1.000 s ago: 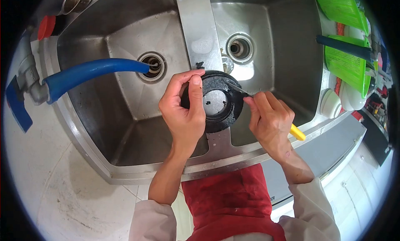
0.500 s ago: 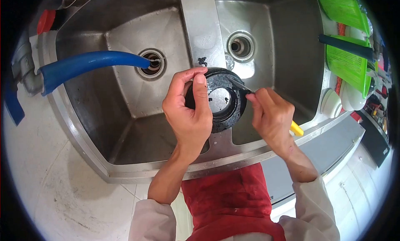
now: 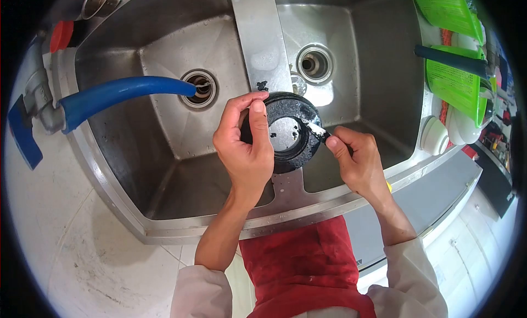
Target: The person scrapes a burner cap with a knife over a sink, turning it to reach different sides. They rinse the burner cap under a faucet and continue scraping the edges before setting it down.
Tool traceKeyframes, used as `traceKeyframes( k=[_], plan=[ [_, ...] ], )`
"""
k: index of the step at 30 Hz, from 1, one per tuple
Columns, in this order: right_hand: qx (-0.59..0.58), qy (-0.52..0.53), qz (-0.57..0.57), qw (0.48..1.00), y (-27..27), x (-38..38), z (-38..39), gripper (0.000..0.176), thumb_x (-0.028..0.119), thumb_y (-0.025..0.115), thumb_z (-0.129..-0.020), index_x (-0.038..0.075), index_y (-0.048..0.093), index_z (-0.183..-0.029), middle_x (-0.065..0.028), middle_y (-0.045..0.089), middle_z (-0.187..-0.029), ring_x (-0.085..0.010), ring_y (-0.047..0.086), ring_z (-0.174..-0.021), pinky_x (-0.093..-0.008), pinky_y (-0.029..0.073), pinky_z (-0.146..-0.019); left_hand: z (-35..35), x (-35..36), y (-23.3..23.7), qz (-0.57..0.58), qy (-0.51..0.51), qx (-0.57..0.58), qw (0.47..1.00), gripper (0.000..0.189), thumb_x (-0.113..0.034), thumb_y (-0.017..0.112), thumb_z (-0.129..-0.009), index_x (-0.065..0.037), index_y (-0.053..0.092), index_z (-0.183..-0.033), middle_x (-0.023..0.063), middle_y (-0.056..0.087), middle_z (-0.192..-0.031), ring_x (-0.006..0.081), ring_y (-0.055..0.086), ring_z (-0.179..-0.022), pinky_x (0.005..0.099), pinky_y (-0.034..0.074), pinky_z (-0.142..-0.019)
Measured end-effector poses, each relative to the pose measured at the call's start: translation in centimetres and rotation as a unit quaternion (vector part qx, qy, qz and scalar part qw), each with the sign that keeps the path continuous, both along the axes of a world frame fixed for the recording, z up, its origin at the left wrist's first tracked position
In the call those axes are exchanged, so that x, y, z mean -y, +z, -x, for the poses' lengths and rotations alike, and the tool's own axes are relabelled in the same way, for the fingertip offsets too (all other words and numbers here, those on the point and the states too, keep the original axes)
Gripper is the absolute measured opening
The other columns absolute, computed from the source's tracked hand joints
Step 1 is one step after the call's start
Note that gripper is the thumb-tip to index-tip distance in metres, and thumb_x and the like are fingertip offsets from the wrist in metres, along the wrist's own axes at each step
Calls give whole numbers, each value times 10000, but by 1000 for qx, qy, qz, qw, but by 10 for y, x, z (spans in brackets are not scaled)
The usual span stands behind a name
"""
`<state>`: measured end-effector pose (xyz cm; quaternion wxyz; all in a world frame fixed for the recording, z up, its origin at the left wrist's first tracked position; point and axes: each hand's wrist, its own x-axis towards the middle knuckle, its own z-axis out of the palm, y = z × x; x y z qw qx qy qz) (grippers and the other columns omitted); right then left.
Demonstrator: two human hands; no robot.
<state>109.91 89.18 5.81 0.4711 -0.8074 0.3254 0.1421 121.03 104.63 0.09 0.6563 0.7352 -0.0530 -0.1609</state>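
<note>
A round black ring-shaped part (image 3: 284, 108), crusted and rough, is held over the divider between two sink basins. A shiny metal disc with small dark bits shows in its middle. My left hand (image 3: 247, 134) grips its left side, thumb on top. My right hand (image 3: 357, 160) is closed around a knife (image 3: 317, 129), whose blade touches the right part of the ring. A bit of yellow handle shows behind my right wrist; the rest is hidden by the hand. Black crumbs (image 3: 262, 85) lie on the divider just above my left fingertips.
A blue hose (image 3: 126, 91) reaches over the left basin (image 3: 189, 49), ending near its drain (image 3: 198, 88). The right basin has a drain (image 3: 315, 63) too. Green baskets (image 3: 455, 79) and white bowls (image 3: 435, 135) stand along the right edge.
The knife blade has turned so its flat side shows bright, and its tip has moved down and inward on the ring. My right hand has shifted slightly lower. The whole view has shifted a little.
</note>
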Motion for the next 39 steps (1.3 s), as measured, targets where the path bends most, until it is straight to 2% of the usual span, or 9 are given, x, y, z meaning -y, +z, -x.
traceKeyframes(
  k=[2,5,8,14,23,29,32,35,39],
  plan=[
    [-21,-16,-35,999,-2,3,2,322,161,631,-988,-36,525,-757,-181,403,-575,-312,317,-543,-415,340,-535,0,0,0,1,2,-4,1000,189,-117,572,-1046,35,678,-1085,17,695,-971,7,484,-713,192,356,-608],
    [-51,-43,-83,994,-3,7,3,318,155,633,-981,-39,527,-753,-177,390,-581,-288,301,-559,-407,336,-538,-2,1,1,3,1,-7,1000,143,-85,589,-1031,30,668,-1064,-28,586,-771,25,465,-678,209,360,-594],
    [-22,-11,-14,1000,-1,6,-1,312,154,639,-975,-39,533,-754,-182,398,-586,-301,295,-566,-411,337,-540,-2,1,1,7,6,-6,1000,148,-92,592,-1031,30,671,-1060,-29,582,-766,24,466,-678,208,360,-593],
    [22,-21,-25,999,-12,2,-13,290,137,644,-963,-40,548,-754,-205,432,-599,-340,318,-564,-415,354,-547,-2,3,-2,9,16,14,1000,151,-95,596,-1029,31,677,-1048,-18,608,-779,36,485,-686,210,386,-610],
    [26,28,97,995,-3,8,-6,281,136,650,-959,-25,553,-751,-213,492,-605,-438,483,-575,-446,401,-567,-4,2,1,13,19,-7,1000,144,-75,601,-1020,50,669,-1037,46,682,-886,54,545,-759,222,440,-683],
    [18,20,75,997,-1,9,-5,299,142,655,-959,-25,541,-738,-217,494,-615,-452,481,-584,-459,403,-573,-2,0,-1,-8,3,16,1000,191,-111,569,-1047,53,665,-1036,106,737,-1020,73,612,-838,230,483,-754],
    [20,46,60,997,3,8,-6,300,147,650,-963,-29,547,-744,-223,490,-623,-438,457,-580,-448,401,-572,-1,0,-3,1,5,21,1000,194,-111,561,-1049,53,664,-1045,112,734,-1034,75,618,-840,230,486,-758],
    [15,-18,16,1000,-6,0,-9,296,157,647,-965,-30,561,-751,-234,497,-626,-434,430,-590,-442,399,-572,-1,2,-3,4,13,30,999,192,-108,556,-1050,53,660,-1040,112,732,-1038,72,616,-840,229,485,-752],
    [3,-66,-35,997,-16,-3,-5,310,174,646,-972,-31,568,-753,-200,480,-595,-346,398,-545,-419,384,-558,-1,2,-1,9,12,17,1000,154,-72,567,-1034,56,650,-1056,80,703,-956,79,606,-833,234,476,-739]
  ],
)
